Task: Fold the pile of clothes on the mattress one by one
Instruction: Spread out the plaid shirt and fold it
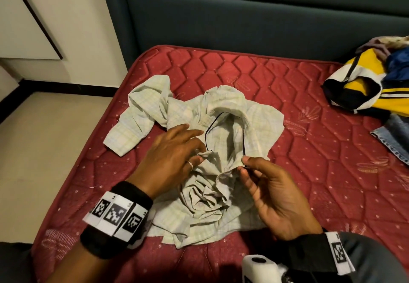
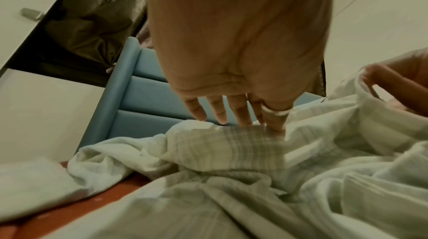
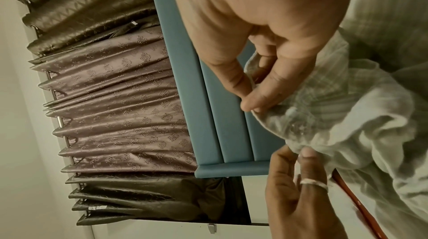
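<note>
A pale checked shirt [image 1: 221, 141] lies crumpled and unfolded mid-mattress [image 1: 309, 172], its collar end pinched by the right hand [image 1: 274, 192] while the left hand [image 1: 170, 158] pinches the facing end; the pile [image 1: 380, 83] waits far right.

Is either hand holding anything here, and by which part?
Both hold the shirt at its collar: right hand pinches the right collar tip, left hand pinches the left one.
</note>
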Available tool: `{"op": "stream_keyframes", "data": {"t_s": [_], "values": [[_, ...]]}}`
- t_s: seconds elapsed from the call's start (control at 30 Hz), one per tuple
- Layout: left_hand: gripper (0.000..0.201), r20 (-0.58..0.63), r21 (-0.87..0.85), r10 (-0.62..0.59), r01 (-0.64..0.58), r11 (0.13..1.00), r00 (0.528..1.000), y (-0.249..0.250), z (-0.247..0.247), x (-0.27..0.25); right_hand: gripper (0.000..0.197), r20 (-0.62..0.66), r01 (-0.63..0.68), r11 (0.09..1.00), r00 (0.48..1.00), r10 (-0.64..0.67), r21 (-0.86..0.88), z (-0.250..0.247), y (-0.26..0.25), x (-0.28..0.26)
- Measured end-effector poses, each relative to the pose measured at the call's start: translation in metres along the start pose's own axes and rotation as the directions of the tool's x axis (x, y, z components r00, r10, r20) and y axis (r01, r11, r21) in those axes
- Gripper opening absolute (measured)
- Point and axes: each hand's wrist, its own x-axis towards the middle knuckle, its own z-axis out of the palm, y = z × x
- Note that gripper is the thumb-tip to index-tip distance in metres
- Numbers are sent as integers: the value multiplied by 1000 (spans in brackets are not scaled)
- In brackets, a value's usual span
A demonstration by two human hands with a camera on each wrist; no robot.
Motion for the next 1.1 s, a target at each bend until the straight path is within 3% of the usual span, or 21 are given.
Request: {"op": "stream_keyframes", "data": {"t_s": [0.07, 0.13, 0.2, 0.27, 0.33, 0.43, 0.53, 0.63, 0.73, 0.9, 1.1], "values": [[38, -12, -123, 41, -42, 992, 999, -2, 1, 1, 8, -2, 5, 1000, 1000, -5, 7, -1, -2, 1], [28, -74, -354, -13, -14, 935, 997, -3, 0, -2, 8, -11, 12, 999, 1000, -11, 35, -3, -5, 1], [12, -105, -627, -179, 74, 775, 978, 1, -8, -5, 9, -28, 38, 998, 999, -37, 51, -5, -8, 1], [12, -165, -786, -284, 48, 616, 944, 6, -19, -10, 10, -33, 80, 996, 996, -79, 31, -5, -10, 1], [14, -252, -784, -283, -24, 620, 925, 13, -34, -14, 9, -26, 140, 990, 990, -140, -1, -5, -11, -1], [15, -289, -632, -140, -79, 771, 947, 27, -48, -23, 10, -6, 325, 936, 944, -329, -137, -4, -8, -7], [14, -284, -534, -82, -87, 841, 955, 39, -48, -29, 17, 99, 573, 691, 796, -597, -441, -4, 0, -12], [13, -217, -613, -147, -17, 790, 965, 47, -37, -28, 16, 270, 688, 521, 700, -661, -506, 7, 16, -15], [12, -125, -709, -190, 47, 703, 974, 51, -26, -26, 8, 406, 708, 473, 696, -592, -524, 11, 30, -15], [10, -59, -775, -252, 115, 622, 966, 56, -23, -25, 4, 417, 707, 503, 703, -576, -498, 7, 28, -13], [13, 0, -815, -310, 179, 551, 951, 62, -22, -26, 6, 437, 726, 459, 680, -589, -512, 7, 30, -9]]}}
